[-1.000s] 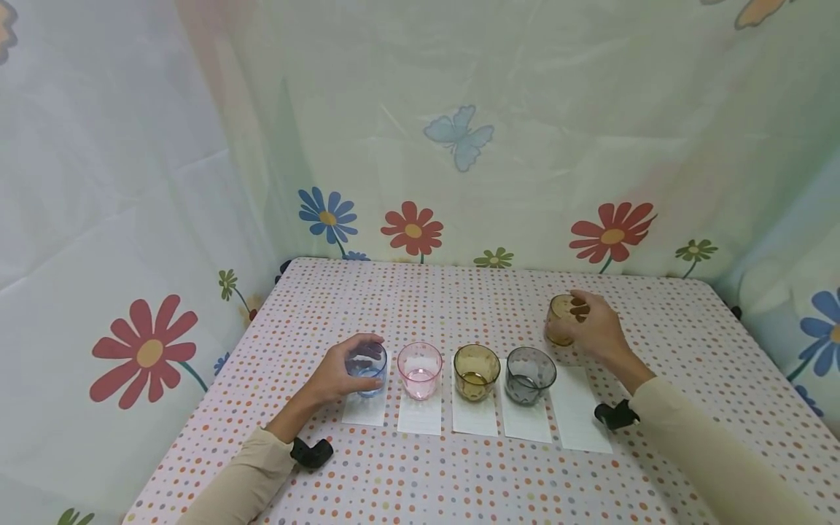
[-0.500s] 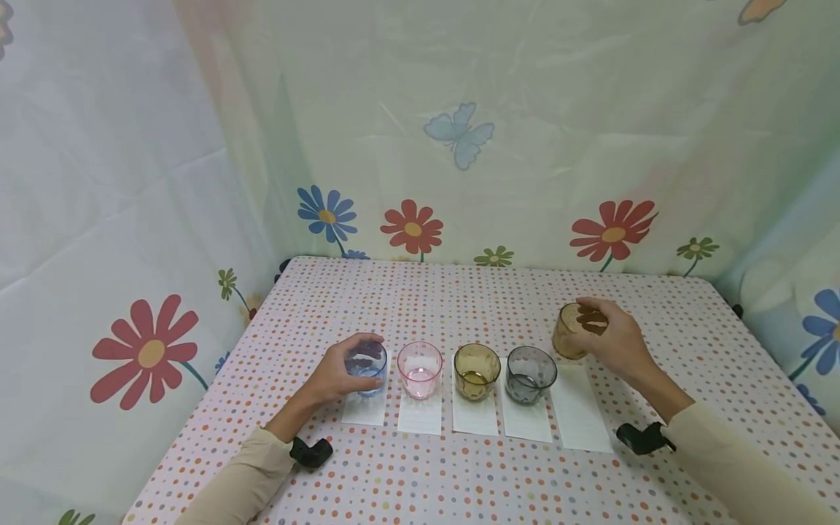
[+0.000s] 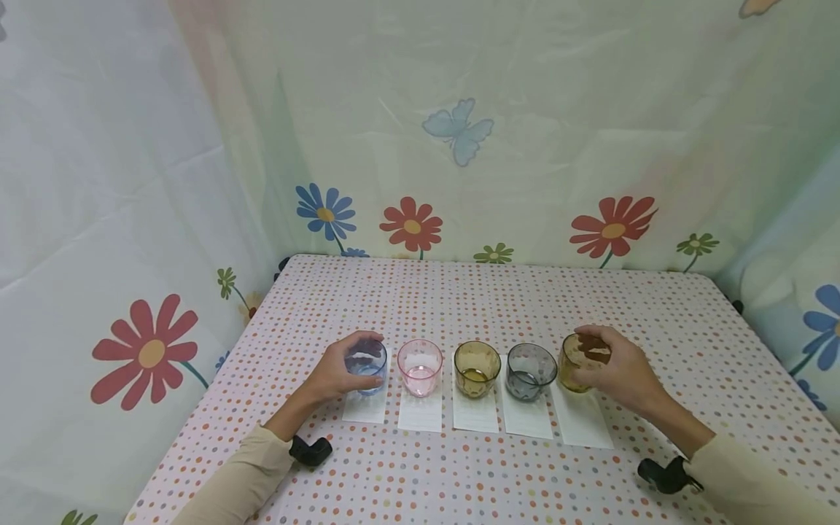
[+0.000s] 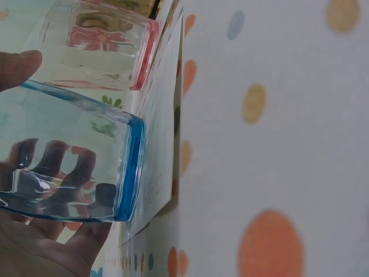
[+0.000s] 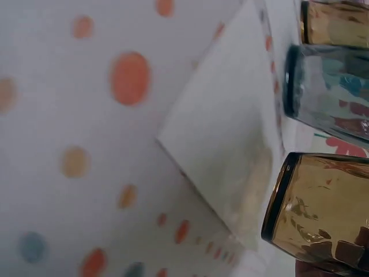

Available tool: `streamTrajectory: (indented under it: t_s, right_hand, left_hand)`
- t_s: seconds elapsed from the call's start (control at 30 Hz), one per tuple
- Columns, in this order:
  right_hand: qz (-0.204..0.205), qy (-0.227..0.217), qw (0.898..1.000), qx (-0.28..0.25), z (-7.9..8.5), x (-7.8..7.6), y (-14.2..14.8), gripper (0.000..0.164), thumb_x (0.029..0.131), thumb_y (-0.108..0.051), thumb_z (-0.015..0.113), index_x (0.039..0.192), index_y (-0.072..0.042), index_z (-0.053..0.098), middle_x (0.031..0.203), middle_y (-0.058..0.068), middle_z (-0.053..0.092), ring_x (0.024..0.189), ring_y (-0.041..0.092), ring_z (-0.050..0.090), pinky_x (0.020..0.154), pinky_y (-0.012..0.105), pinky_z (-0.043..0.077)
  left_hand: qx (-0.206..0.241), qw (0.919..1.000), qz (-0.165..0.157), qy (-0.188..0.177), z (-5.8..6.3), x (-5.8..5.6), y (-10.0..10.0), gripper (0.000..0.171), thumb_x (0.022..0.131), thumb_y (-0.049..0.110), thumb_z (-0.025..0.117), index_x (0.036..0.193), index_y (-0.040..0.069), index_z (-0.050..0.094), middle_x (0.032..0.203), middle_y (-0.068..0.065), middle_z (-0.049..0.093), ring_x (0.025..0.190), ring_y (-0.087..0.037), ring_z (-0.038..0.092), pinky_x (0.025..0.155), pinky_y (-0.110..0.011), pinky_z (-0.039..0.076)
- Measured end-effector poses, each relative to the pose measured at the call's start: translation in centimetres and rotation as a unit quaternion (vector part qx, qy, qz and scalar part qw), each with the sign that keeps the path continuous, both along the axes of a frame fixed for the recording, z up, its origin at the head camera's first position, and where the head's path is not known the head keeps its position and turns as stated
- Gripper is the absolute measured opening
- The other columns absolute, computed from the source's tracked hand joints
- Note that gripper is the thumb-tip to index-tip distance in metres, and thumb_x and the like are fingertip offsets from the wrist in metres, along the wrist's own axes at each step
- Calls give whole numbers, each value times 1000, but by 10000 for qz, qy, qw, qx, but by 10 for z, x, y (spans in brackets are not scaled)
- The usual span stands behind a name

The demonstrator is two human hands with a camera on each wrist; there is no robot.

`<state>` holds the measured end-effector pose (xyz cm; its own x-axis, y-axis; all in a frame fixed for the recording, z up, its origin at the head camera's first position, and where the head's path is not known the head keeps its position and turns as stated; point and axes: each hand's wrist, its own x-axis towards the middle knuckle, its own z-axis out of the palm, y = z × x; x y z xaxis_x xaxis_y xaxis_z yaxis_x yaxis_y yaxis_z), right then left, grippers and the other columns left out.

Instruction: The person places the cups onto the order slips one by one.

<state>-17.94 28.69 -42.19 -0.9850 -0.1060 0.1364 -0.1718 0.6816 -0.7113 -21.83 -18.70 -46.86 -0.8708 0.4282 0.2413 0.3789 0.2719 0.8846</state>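
My left hand [image 3: 331, 372] grips a clear blue glass cup [image 3: 370, 383], fingers round its far side and thumb in front. That cup stands upright on the leftmost white paper slip [image 3: 363, 413], its blue base [image 4: 134, 170] right at the paper. Over on the right, my right hand [image 3: 623, 372] holds an amber glass cup [image 3: 571, 370] by its side. Its dark base rim [image 5: 280, 196] hangs slightly tilted close over the rightmost paper slip [image 5: 222, 115]. Parts of the right fingers show through the amber glass.
Between the hands stand a pink cup [image 3: 420, 372], another amber cup [image 3: 476, 373] and a grey cup [image 3: 530, 375], each on its own paper slip. The grey one is close beside the held amber cup. A dotted cloth [image 3: 420, 481] covers the table; a flowered curtain [image 3: 525, 146] hangs behind.
My right hand has brought the amber cup from behind the row nearer to me and slightly right, over the rightmost slip. My left hand stays on the blue cup.
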Motion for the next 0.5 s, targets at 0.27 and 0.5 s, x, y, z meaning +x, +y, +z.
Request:
streamTrajectory:
  t_s: [0.27, 0.5]
  right_hand:
    - [57, 56, 9999, 86, -14, 12, -2, 76, 77, -11, 83, 142, 2, 46, 132, 22, 55, 118, 42, 57, 92, 46, 53]
    - [-7, 127, 9996, 247, -16, 14, -2, 78, 75, -13, 85, 142, 1, 45, 130, 21, 55, 114, 38, 56, 88, 48, 50]
  left_hand:
    - [34, 10000, 37, -4, 0, 3, 0, 68, 77, 13, 88, 136, 2, 56, 120, -12, 66, 113, -34, 64, 98, -56, 50]
    - [-63, 10000, -2, 67, 0, 2, 1, 69, 78, 14, 88, 136, 0, 55, 121, -13, 66, 114, -34, 63, 98, -57, 49]
